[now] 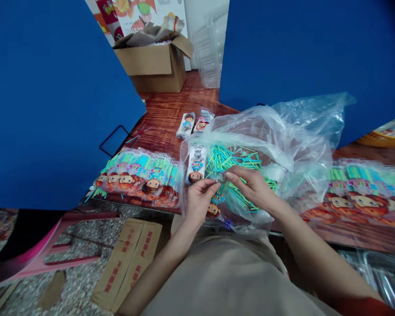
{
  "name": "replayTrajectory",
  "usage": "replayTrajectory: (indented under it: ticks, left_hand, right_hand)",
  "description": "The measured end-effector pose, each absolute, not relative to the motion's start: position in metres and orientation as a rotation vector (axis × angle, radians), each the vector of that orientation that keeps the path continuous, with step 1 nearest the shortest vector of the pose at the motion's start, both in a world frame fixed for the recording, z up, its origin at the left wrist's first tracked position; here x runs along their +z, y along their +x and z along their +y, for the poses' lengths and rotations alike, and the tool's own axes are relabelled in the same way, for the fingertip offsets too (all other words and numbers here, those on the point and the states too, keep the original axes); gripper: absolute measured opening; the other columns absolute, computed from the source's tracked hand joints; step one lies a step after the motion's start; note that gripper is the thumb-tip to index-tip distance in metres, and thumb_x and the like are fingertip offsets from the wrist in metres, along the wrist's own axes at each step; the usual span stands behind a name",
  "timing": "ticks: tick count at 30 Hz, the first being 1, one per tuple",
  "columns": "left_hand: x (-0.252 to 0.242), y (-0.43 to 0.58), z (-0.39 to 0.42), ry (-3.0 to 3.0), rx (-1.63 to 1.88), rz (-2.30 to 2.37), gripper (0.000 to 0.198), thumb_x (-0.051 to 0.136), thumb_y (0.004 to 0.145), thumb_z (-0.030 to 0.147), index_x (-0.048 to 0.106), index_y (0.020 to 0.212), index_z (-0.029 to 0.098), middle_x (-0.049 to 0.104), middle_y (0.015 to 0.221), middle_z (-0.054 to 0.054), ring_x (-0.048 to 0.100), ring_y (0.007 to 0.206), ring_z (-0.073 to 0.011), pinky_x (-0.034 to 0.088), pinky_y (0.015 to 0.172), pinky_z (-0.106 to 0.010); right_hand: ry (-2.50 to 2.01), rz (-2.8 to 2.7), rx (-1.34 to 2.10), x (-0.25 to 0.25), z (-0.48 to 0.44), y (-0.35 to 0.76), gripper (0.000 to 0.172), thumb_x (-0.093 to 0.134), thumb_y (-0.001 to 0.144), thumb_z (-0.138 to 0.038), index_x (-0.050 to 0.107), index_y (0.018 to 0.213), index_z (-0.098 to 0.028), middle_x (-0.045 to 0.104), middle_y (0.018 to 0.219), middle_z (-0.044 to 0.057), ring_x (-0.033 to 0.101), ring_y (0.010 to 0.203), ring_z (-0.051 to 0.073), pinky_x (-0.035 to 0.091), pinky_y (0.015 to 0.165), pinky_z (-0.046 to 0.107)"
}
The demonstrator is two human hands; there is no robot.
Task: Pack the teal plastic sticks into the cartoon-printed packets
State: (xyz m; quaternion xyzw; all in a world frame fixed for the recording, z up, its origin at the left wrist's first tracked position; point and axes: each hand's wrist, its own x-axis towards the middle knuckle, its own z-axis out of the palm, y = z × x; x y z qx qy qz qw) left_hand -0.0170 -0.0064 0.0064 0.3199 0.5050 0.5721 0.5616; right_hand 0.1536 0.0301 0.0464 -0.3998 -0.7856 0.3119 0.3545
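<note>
My left hand (200, 195) and right hand (253, 186) pinch one small packet (220, 179) | green sticks (232, 160) at 12 o'clock in plastic bag (283, 145) | table edge (134, 202) at 6 o'clock

Left hand (200, 198) and right hand (254, 186) meeting over an open clear plastic bag (292, 145) of green sticks (232, 159) at the near table edge (349, 235), pinching one small printed packet (217, 193). Another packet (196, 164) just left. Stacked packet sheets (138, 177) further left, more (358, 195) right. Cardboard box (154, 66) at the far edge.
</note>
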Motion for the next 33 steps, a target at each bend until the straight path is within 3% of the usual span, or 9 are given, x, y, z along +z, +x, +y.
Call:
replayTrajectory:
  ticks: [4, 9, 13, 17, 20, 24, 29, 33]
  left_hand:
    - [0.007, -0.016, -0.006, 0.752, 1.330, 1.181, 0.023, 0.085, 0.062, 0.032, 0.076, 0.075, 0.017, 0.070, 0.070, 0.000, 0.059, 0.065, -0.0108, 0.047, 0.068, -0.024]
    - [0.008, -0.015, -0.006, 0.731, 1.314, 1.174, 0.027, 0.088, 0.059, 0.035, 0.075, 0.074, 0.017, 0.069, 0.069, 0.000, 0.058, 0.064, -0.0109, 0.047, 0.067, -0.025]
    - [0.007, -0.014, -0.006, 0.725, 1.321, 1.185, 0.029, 0.089, 0.059, 0.037, 0.075, 0.075, 0.017, 0.068, 0.068, 0.001, 0.057, 0.064, -0.0102, 0.046, 0.067, -0.024]
    - [0.009, -0.015, -0.007, 0.683, 1.243, 1.179, 0.040, 0.084, 0.064, 0.052, 0.075, 0.078, 0.016, 0.068, 0.071, -0.001, 0.057, 0.064, -0.0117, 0.044, 0.062, -0.024]
    - [0.014, -0.017, -0.008, 0.625, 1.125, 1.149, 0.048, 0.084, 0.062, 0.057, 0.075, 0.084, 0.015, 0.070, 0.076, -0.003, 0.059, 0.064, -0.0125, 0.045, 0.060, -0.024]
    - [0.017, -0.019, -0.010, 0.685, 0.973, 1.120, 0.045, 0.094, 0.048, 0.040, 0.073, 0.077, 0.013, 0.069, 0.068, -0.001, 0.057, 0.058, -0.0109, 0.044, 0.056, -0.022]
    - [0.016, -0.018, -0.013, 0.675, 1.039, 1.164, 0.040, 0.093, 0.047, 0.040, 0.067, 0.066, 0.014, 0.059, 0.054, 0.004, 0.050, 0.047, -0.0081, 0.040, 0.047, -0.020]
    - [0.014, -0.017, -0.012, 0.672, 1.040, 1.164, 0.041, 0.093, 0.049, 0.040, 0.066, 0.065, 0.014, 0.057, 0.053, 0.006, 0.049, 0.044, -0.0073, 0.039, 0.044, -0.019]
  right_hand:
    - [-1.042, -2.000, 0.788, 0.047, 0.029, 0.154, 0.035, 0.043, 0.102, -0.044, 0.062, 0.086, -0.020, 0.066, 0.084, 0.005, 0.061, 0.080, 0.018, 0.044, 0.075, 0.029]
    - [-1.113, -2.102, 0.745, 0.048, 0.032, 0.155, 0.043, 0.042, 0.101, -0.048, 0.054, 0.071, -0.020, 0.050, 0.064, -0.001, 0.052, 0.064, 0.015, 0.037, 0.065, 0.027]
    - [-1.166, -2.108, 0.677, 0.049, 0.036, 0.155, 0.047, 0.042, 0.100, -0.053, 0.053, 0.069, -0.019, 0.048, 0.064, -0.001, 0.049, 0.062, 0.014, 0.034, 0.063, 0.027]
    - [-1.185, -2.062, 0.777, 0.048, 0.040, 0.156, 0.048, 0.048, 0.097, -0.056, 0.053, 0.066, -0.019, 0.045, 0.058, -0.003, 0.044, 0.056, 0.012, 0.031, 0.058, 0.027]
    - [-1.174, -1.896, 0.866, 0.047, 0.042, 0.156, 0.046, 0.052, 0.095, -0.055, 0.057, 0.068, -0.018, 0.046, 0.059, -0.004, 0.044, 0.057, 0.011, 0.032, 0.058, 0.026]
    - [-1.154, -1.795, 0.946, 0.045, 0.043, 0.156, 0.041, 0.057, 0.093, -0.052, 0.063, 0.072, -0.018, 0.052, 0.061, -0.003, 0.047, 0.059, 0.012, 0.035, 0.058, 0.025]
    - [-1.051, -1.870, 1.114, 0.041, 0.044, 0.158, 0.032, 0.069, 0.084, -0.051, 0.069, 0.082, -0.019, 0.070, 0.077, 0.002, 0.062, 0.071, 0.017, 0.047, 0.068, 0.028]
    - [-1.051, -1.834, 1.163, 0.040, 0.045, 0.158, 0.031, 0.071, 0.083, -0.049, 0.071, 0.089, -0.019, 0.068, 0.077, 0.001, 0.060, 0.067, 0.015, 0.046, 0.064, 0.028]
